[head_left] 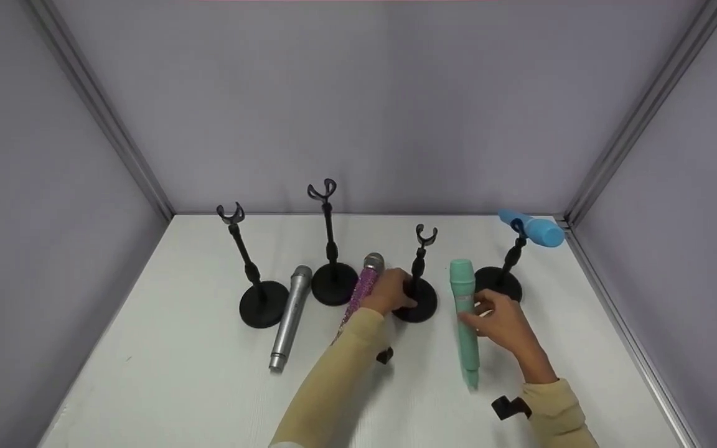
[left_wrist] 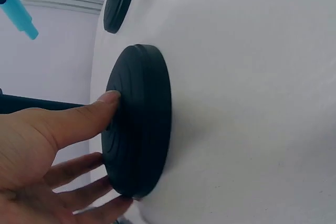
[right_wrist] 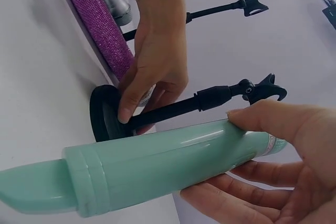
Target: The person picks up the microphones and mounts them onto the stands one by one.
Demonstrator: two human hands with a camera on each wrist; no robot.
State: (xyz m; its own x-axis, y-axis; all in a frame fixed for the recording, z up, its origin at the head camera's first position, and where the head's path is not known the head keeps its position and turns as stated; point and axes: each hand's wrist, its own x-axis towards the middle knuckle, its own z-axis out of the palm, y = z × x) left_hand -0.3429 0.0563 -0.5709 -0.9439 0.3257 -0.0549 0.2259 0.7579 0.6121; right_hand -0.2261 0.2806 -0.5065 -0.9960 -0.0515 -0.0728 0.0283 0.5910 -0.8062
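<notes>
My left hand [head_left: 388, 292] grips the round black base of a short microphone stand [head_left: 422, 303]. In the left wrist view the thumb lies on top of the base [left_wrist: 137, 124] and the fingers are at its rim. A mint-green microphone [head_left: 466, 336] is pinched between the thumb and fingers of my right hand [head_left: 500, 320], head end pointing away from me. The right wrist view shows its tapered tail [right_wrist: 37, 184] toward the left. The stand's forked clip [head_left: 426, 235] holds nothing. A glittery purple microphone [head_left: 365, 285] lies beside my left hand, partly hidden by the forearm.
On the left stand two more black stands [head_left: 263, 305] [head_left: 333, 283] with bare clips, a silver microphone [head_left: 291, 317] lying between them. At the right a blue microphone [head_left: 536, 229] rests in another stand's clip. Grey panels [head_left: 358, 112] enclose the white table [head_left: 178, 373].
</notes>
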